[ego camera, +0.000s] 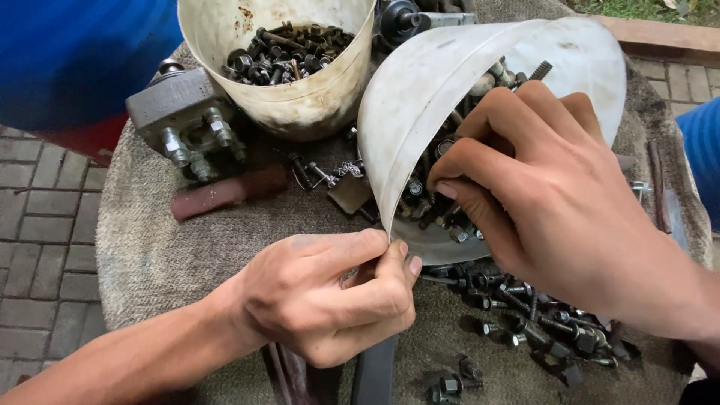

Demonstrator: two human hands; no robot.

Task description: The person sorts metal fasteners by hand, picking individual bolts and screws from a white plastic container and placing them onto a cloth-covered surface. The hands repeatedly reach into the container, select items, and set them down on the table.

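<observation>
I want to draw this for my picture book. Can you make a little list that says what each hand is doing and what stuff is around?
Left hand: pinches the lower rim of the tipped white tub.
Right hand: fingers reach inside the tipped tub, among its bolts.
Spilled bolts: dark pile on the grey cloth, below the tub.
Upright tub: stands behind, holding bolts and nuts.
Metal block: grey, with bolts in it, left of the upright tub.
Ground: brick paving.
</observation>
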